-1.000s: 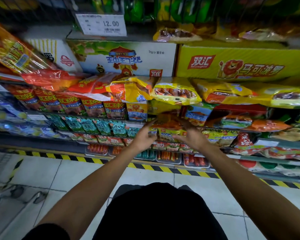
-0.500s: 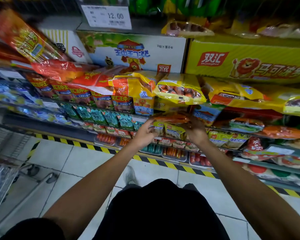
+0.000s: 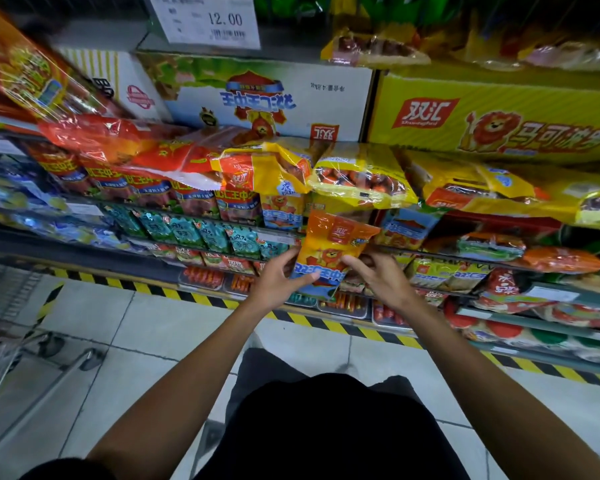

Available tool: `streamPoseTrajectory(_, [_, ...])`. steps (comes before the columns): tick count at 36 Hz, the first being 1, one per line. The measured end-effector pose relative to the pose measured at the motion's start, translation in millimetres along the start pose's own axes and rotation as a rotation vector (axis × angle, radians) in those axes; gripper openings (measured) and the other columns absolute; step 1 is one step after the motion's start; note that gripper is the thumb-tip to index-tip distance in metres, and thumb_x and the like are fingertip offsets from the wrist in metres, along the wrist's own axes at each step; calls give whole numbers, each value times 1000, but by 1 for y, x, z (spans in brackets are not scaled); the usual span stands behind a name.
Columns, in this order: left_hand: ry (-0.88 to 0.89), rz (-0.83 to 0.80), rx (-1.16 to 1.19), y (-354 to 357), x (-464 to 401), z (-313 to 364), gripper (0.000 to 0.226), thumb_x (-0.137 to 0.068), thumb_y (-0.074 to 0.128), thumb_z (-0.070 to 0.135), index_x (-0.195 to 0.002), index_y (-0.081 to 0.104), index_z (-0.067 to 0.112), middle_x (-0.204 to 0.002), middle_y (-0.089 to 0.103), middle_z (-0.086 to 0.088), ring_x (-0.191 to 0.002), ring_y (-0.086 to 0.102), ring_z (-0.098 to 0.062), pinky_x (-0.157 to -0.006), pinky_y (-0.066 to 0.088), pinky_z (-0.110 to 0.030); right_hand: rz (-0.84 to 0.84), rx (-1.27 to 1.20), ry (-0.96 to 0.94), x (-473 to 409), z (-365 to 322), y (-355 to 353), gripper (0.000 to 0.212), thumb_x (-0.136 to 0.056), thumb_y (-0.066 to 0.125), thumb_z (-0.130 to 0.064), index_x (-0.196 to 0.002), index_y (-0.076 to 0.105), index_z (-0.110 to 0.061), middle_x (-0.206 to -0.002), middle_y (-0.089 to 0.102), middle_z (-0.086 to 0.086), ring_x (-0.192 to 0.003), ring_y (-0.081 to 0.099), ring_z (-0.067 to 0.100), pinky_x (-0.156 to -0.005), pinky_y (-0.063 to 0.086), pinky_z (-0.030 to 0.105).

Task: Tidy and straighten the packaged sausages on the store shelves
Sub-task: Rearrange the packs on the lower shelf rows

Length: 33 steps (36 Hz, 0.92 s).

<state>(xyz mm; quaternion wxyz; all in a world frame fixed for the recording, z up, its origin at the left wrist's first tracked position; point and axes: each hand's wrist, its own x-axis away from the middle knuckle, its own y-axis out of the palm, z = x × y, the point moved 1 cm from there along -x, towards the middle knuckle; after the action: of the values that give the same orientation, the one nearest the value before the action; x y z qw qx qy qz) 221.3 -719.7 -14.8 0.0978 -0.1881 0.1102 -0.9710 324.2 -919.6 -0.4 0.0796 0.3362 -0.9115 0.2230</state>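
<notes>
Stood before tiered shelves (image 3: 201, 216) stacked with packaged sausages: red packs on the left, yellow bags (image 3: 361, 178) in the middle and right, teal packets (image 3: 194, 230) a tier lower. Above, a white carton (image 3: 271, 95) and a yellow carton (image 3: 499, 112), contents hidden. Held an orange-and-yellow sausage pack (image 3: 329, 251) upright before the middle shelf, left hand (image 3: 278, 278) gripping its lower left edge, right hand (image 3: 378, 275) with curled fingers at its right edge. Lower trays (image 3: 201, 277) blurred; left shelves smeared.
</notes>
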Motion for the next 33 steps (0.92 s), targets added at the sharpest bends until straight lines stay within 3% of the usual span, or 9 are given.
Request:
streamPoseTrajectory(4, [-29, 17, 22, 1, 4, -10, 50, -87, 78, 17, -133, 59, 17, -114, 69, 10, -97, 66, 10, -79, 53, -13, -20, -117, 46, 3, 4, 8, 37, -90, 64, -39, -109, 65, -8, -103, 76, 3, -93, 74, 13, -75, 61, 31])
streamPoseTrajectory(8, [-38, 43, 44, 5, 9, -11, 47, -86, 78, 12, -130, 62, 12, -112, 71, 11, -96, 69, 6, -82, 56, -17, -14, -149, 49, 8, 10, 11, 18, -94, 64, -36, -107, 63, -24, -101, 77, 2, -95, 74, 16, -78, 62, 35])
streamPoseTrajectory(12, [-55, 45, 70, 7, 9, -12, 51, -87, 79, 20, -134, 60, 16, -119, 71, 5, -109, 69, -9, -91, 57, -26, -3, -181, 49, 6, 14, 10, 25, -96, 67, -26, -118, 62, -15, -109, 76, 2, -100, 73, 11, -78, 58, 23])
streamPoseTrajectory(16, [-85, 22, 88, 9, 6, -1, 55, -91, 74, 20, -135, 43, 30, -120, 62, 12, -108, 62, 0, -93, 57, -25, 18, -191, 44, 4, 9, 3, 36, -95, 68, -19, -128, 57, -8, -112, 71, 1, -95, 72, 2, -72, 56, 16])
streamPoseTrajectory(20, [-39, 55, 74, 15, -4, 7, 73, -95, 70, 23, -154, 27, 19, -145, 47, 4, -135, 45, -12, -114, 41, -37, 71, -120, 0, 2, 4, -1, 32, -96, 67, -19, -124, 53, -14, -106, 68, -8, -83, 66, -15, -68, 49, 6])
streamPoseTrajectory(22, [37, 109, 51, 20, -10, 11, 64, -96, 68, 20, -151, 34, 16, -144, 51, 4, -134, 48, -12, -115, 40, -37, 111, -59, -35, -1, 3, -3, 30, -96, 67, -19, -120, 51, -13, -98, 64, -12, -80, 63, -17, -66, 46, 3])
streamPoseTrajectory(27, [281, 346, -89, 23, -26, 14, 34, -97, 66, 13, -130, 62, 7, -132, 61, -7, -126, 55, -19, -109, 45, -38, 212, -63, -107, -11, -5, -6, 36, -95, 67, -11, -124, 53, 5, -105, 67, 10, -85, 61, -11, -82, 49, 8])
streamPoseTrajectory(29, [329, 409, -182, 23, -32, 17, 25, -96, 66, 10, -120, 68, 4, -123, 61, -8, -121, 54, -22, -106, 45, -33, 240, 14, -144, -14, -6, -9, 30, -93, 69, -14, -118, 56, -4, -102, 69, 2, -91, 65, -6, -89, 53, 22])
streamPoseTrajectory(33, [241, 348, -136, 23, -38, 21, 32, -96, 62, 2, -128, 63, 7, -123, 52, -4, -119, 54, -24, -105, 46, -37, 275, 11, -128, -24, -6, -9, 28, -94, 70, -27, -115, 53, -34, -105, 62, -16, -96, 62, -4, -93, 51, 19])
